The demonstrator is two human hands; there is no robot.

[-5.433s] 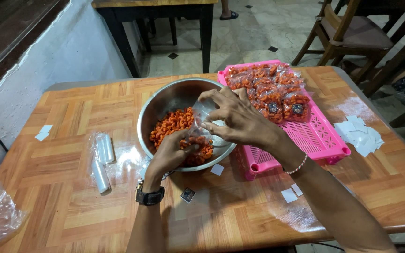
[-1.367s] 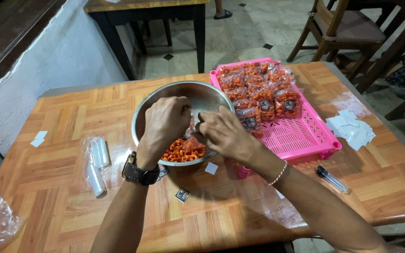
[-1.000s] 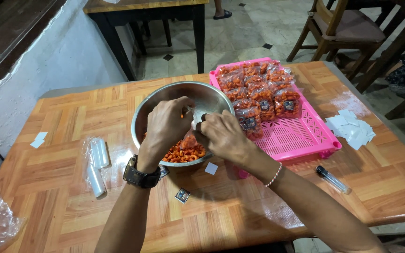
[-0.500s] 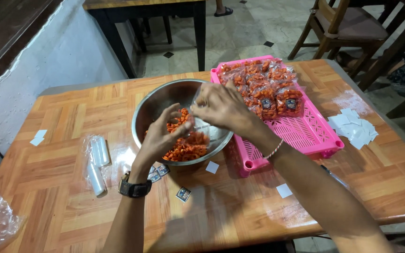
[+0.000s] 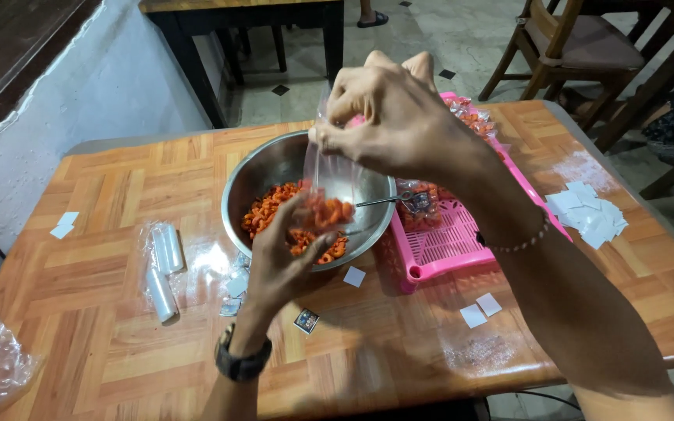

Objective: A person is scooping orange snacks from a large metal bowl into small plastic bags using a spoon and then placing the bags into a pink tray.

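Note:
A small clear plastic bag [image 5: 328, 187] partly filled with orange snack pieces hangs over a steel bowl [image 5: 267, 168] that holds more of the same orange pieces [image 5: 268, 209]. My right hand [image 5: 388, 117] pinches the bag's top, lifted above the bowl. Cupped under the bag's filled bottom is my left hand [image 5: 286, 257], with a dark watch on its wrist. A spoon [image 5: 388, 202] leans on the bowl's right rim.
A pink slotted tray [image 5: 462, 242] with several filled snack bags stands right of the bowl. White paper squares [image 5: 594, 214] lie at the right, rolls of clear bags [image 5: 164, 261] at the left, small dark labels [image 5: 306, 320] near the bowl. Wooden chairs stand beyond the table.
The bag has been lifted up out of the bowl, my right hand rising with its top. My left hand has shifted under the bag's bottom.

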